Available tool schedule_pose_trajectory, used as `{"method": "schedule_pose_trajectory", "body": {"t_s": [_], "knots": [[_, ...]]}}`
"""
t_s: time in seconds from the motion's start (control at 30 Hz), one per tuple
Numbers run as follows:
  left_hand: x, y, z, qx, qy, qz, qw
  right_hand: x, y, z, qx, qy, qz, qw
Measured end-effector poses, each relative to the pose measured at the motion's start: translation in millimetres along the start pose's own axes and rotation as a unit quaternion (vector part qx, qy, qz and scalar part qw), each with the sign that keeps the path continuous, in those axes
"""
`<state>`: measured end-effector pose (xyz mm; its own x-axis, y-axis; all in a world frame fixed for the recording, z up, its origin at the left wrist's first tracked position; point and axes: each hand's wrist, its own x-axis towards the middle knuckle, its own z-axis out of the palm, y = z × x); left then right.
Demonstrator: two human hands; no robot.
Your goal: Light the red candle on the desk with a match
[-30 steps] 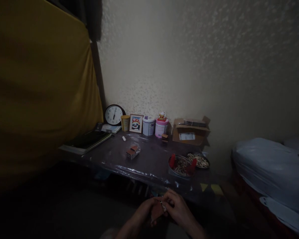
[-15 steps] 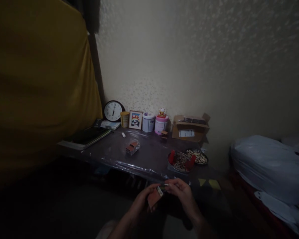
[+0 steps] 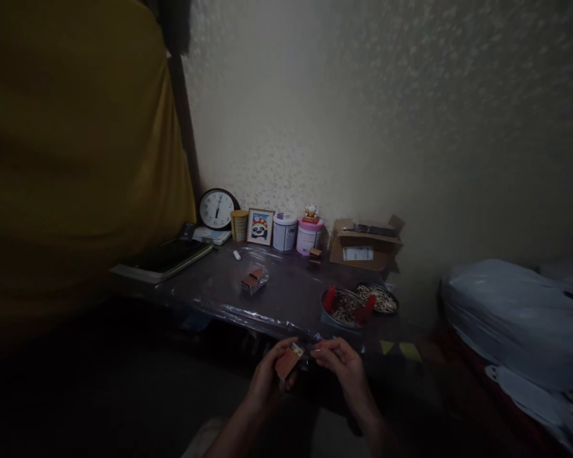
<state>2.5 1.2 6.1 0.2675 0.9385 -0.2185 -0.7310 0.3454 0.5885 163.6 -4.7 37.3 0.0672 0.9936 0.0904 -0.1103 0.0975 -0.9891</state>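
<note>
My left hand (image 3: 266, 374) is closed around a small reddish-brown matchbox (image 3: 287, 364), tilted, with its pale inner end showing at the top. To its right, my right hand (image 3: 342, 361) pinches a thin pale matchstick (image 3: 316, 350) between thumb and fingertips, a little apart from the box. Both hands are in front of the table's near edge. Beyond them, a round bowl (image 3: 323, 312) holds many small sticks and two red pieces. A dark round dish (image 3: 395, 306) of pale matchsticks sits just behind it.
More brown boxes in clear wrap (image 3: 254, 280) lie mid-table (image 3: 210, 289). Along the wall stand a clock (image 3: 217, 208), a framed panda picture (image 3: 260, 228), two tins and a cardboard carton (image 3: 375, 251). A laptop-like dark slab (image 3: 169, 257) lies left; a plastic-covered bundle (image 3: 510, 318) is right.
My left hand with the matchbox has shifted slightly left and up. The right hand's fingertips have drawn apart from the box, leaving a wider gap.
</note>
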Motion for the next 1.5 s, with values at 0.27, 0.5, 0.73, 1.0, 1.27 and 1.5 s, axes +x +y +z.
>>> {"method": "schedule_pose_trajectory", "body": {"t_s": [0.27,0.5,0.73,1.0,1.27,1.5], "knots": [[1,1,0.0,-0.026,0.039,0.008,0.999,2,23,3,-0.155,-0.023,-0.072,0.985],[1,-3,1.0,0.014,0.049,0.028,0.998,-8,15,10,-0.3,-0.056,-0.173,0.936],[-1,-4,-0.2,0.149,0.057,0.117,0.98,-17,17,21,-0.347,-0.067,-0.195,0.915],[1,-6,-4.3,0.22,0.054,0.136,0.964,-20,27,22,-0.39,-0.077,-0.202,0.895],[3,-9,-6.4,0.244,0.041,0.179,0.952,-23,23,25,-0.396,-0.072,-0.224,0.888],[8,-10,-4.1,0.246,0.046,0.174,0.952,-28,7,27,-0.377,-0.093,-0.227,0.893]]}}
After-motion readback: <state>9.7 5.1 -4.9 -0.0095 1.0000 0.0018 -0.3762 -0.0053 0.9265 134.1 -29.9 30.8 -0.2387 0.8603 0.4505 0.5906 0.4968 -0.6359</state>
